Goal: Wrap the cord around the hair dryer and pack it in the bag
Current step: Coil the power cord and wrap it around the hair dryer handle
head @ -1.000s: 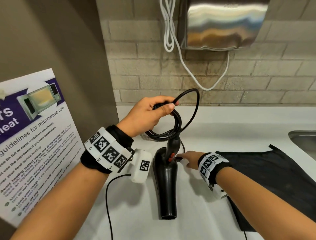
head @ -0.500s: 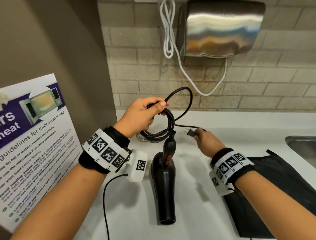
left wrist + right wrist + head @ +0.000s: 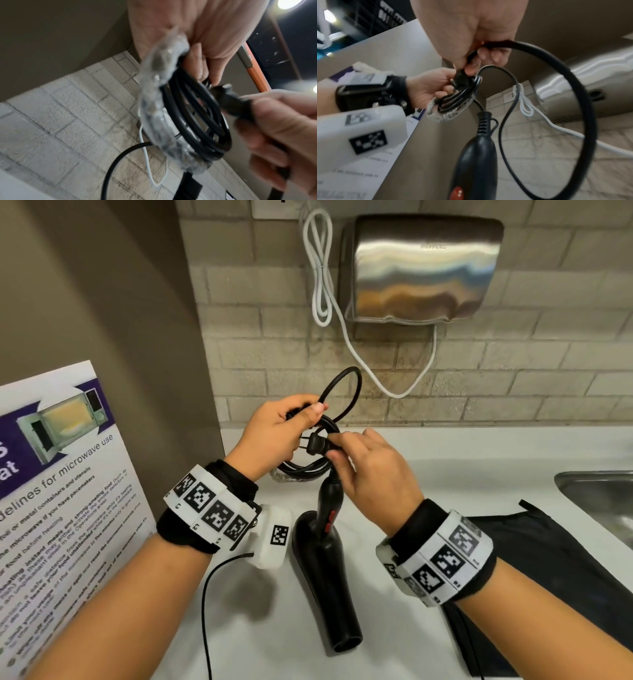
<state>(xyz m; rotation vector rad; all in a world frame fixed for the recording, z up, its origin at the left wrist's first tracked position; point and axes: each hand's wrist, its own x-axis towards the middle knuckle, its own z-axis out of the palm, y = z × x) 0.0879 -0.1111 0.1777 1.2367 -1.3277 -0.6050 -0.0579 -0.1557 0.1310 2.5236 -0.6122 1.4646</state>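
A black hair dryer [image 3: 327, 570] [image 3: 476, 162] lies on the white counter, nozzle toward me, handle with a red switch pointing away. Its black cord [image 3: 308, 465] [image 3: 193, 121] is gathered in a coil, part of it under clear plastic wrap. My left hand [image 3: 274, 433] [image 3: 426, 86] grips the coil above the handle. My right hand [image 3: 363, 470] [image 3: 274, 128] pinches the plug [image 3: 313, 444] [image 3: 235, 104] and holds it at the middle of the coil. A loose loop of cord [image 3: 346, 392] arches above both hands. The black bag [image 3: 548, 570] lies flat at the right.
A steel hand dryer [image 3: 419, 268] with a white cable [image 3: 320, 278] hangs on the brick wall. A steel sink [image 3: 599, 494] is at the far right. A microwave poster [image 3: 65, 508] leans at the left. The wrist camera's thin black cable [image 3: 205, 611] trails on the counter.
My right hand left the dryer handle, picked up the plug on the counter to the right, and has brought it up to the coil held in my left hand.
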